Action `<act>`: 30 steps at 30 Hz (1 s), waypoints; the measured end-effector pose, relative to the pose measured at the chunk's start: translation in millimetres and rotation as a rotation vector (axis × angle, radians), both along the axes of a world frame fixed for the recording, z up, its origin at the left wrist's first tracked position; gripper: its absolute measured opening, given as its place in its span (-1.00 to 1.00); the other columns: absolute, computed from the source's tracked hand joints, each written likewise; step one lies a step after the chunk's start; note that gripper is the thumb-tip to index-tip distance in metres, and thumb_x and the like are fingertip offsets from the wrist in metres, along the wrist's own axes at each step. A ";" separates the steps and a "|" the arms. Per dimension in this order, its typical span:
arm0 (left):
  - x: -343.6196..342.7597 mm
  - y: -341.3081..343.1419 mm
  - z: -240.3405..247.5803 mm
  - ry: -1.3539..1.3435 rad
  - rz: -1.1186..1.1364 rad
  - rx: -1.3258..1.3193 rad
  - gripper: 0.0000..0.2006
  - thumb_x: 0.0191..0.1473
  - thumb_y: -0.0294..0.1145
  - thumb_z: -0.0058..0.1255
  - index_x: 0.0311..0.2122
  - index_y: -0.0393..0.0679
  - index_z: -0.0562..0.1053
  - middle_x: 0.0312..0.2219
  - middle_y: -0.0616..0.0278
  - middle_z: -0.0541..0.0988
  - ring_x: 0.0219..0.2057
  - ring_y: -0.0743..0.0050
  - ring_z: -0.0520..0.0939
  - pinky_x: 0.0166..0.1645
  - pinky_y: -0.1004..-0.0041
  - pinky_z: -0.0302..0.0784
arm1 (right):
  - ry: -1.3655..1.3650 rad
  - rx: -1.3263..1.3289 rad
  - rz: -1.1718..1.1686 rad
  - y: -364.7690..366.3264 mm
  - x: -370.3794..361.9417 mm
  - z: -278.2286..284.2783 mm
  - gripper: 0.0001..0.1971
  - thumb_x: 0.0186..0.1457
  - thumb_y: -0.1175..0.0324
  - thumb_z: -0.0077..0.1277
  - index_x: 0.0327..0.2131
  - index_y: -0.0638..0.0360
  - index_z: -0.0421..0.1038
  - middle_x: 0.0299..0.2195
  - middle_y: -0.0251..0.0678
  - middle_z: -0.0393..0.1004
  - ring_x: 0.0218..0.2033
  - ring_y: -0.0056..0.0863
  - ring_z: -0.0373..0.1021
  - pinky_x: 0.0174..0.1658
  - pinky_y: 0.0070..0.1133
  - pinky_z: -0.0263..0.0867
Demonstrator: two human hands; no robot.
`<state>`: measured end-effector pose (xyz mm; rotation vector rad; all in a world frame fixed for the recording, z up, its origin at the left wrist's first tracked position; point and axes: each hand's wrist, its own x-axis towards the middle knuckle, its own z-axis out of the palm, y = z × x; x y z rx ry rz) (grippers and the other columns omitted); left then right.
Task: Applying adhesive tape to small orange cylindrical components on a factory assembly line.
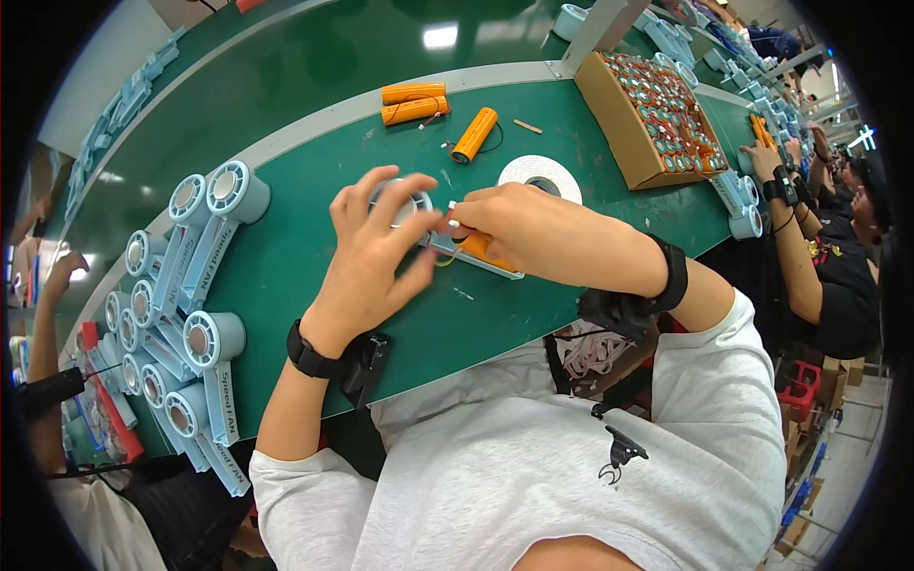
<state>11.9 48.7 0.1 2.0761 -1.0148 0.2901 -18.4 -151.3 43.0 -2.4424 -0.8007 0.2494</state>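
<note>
Green workbench; left hand spread over a blue fan; right hand gripping an orange battery.

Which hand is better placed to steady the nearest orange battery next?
Likely the right: the right hand is curled over that orange battery, while the left hand, blurred and spread open, is at the round fan head. The grip itself is partly hidden.

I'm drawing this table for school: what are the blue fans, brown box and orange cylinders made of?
The blue fans seem satiny plastic: smooth, evenly coloured, moulded-looking. The brown box looks like matt cardboard: plain, flat sides. The orange cylinders appear wrapped in glossy plastic, from their highlights; insides hidden.
</note>
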 end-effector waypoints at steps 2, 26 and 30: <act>-2.7 5.3 4.4 -0.193 -0.107 0.190 -0.86 -0.20 -0.56 0.05 -0.43 -0.14 0.41 -0.10 0.27 0.36 -0.04 0.14 0.32 0.00 0.24 0.25 | 0.058 0.090 -0.012 -2.3 -2.5 2.3 -0.80 -0.17 0.60 0.00 -0.36 0.32 0.30 -0.45 -0.15 0.38 -0.39 -0.19 0.36 -0.33 -0.44 0.26; 6.8 0.0 -16.6 0.316 -0.048 -0.252 -0.85 0.12 -0.40 -0.21 -0.38 -0.28 0.30 -0.24 0.11 0.43 -0.14 0.20 0.46 -0.13 0.42 0.38 | -0.070 -0.012 0.055 -4.5 -2.3 10.5 -0.83 -0.11 0.56 -0.04 -0.35 0.30 0.40 -0.43 -0.24 0.39 -0.31 -0.27 0.35 -0.24 -0.46 0.31; 5.5 -0.8 -11.9 0.383 -0.049 -0.240 -0.87 0.11 -0.42 -0.20 -0.39 -0.27 0.30 -0.24 0.11 0.43 -0.10 0.19 0.43 -0.10 0.41 0.36 | 0.032 -0.163 0.082 5.4 7.2 7.0 -0.81 -0.12 0.56 -0.05 -0.32 0.30 0.38 -0.36 -0.22 0.37 -0.29 -0.25 0.35 -0.20 -0.44 0.30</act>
